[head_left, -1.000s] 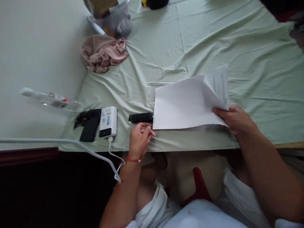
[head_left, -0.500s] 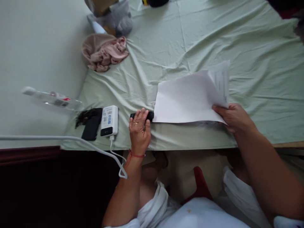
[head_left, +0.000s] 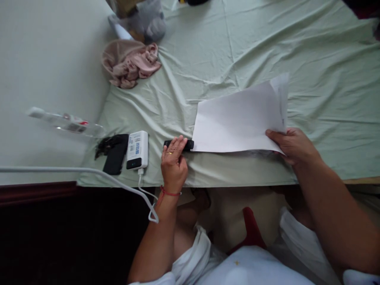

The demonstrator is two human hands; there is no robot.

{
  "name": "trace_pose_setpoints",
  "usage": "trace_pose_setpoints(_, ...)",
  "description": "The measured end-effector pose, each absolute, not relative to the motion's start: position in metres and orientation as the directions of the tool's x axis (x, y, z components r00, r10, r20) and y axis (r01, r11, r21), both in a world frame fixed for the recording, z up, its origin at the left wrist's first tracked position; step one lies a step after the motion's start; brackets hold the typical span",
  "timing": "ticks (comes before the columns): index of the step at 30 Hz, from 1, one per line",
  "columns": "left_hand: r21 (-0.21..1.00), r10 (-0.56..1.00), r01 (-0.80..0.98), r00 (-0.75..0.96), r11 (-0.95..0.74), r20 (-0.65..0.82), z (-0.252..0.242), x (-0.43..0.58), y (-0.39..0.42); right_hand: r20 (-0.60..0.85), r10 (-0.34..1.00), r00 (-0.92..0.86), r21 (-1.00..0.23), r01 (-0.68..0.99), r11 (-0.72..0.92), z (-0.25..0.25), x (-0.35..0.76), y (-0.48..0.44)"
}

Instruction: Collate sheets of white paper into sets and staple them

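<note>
The papers (head_left: 237, 122), pinched at their near right corner by the right hand (head_left: 292, 144), look light and floppy, while the stapler (head_left: 187, 145) at the papers' left edge, clasped under the curled left hand (head_left: 173, 160), seems small, rigid and best gripped across its body.

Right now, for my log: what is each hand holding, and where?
Right hand pinches the papers at their near right corner; left hand covers the stapler, grip unclear.
</note>
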State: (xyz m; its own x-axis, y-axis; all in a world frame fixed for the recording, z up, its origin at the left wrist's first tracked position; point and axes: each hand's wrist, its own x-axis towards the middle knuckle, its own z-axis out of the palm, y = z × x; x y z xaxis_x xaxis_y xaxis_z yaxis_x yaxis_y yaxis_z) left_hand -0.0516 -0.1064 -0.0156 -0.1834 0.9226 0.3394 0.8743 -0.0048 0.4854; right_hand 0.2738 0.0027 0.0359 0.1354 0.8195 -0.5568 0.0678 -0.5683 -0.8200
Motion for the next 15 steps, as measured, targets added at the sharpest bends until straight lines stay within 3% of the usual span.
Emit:
trace_pose_setpoints(9, 0.328, 0.938, 0.941, -0.186, 0.084, 0.291, -0.027, -0.036, -0.104, -0.558, 0.819, 0.135, -0.819, 0.067, -0.57, 0.04, 0.273, 0.004)
trace_pose_setpoints(15, 0.368, 0.904, 0.929, -0.197, 0.047, 0.38, -0.049, -0.032, -0.104, -0.523, 0.848, 0.079, -0.85, 0.016, -0.526, 0.034, 0.267, 0.008)
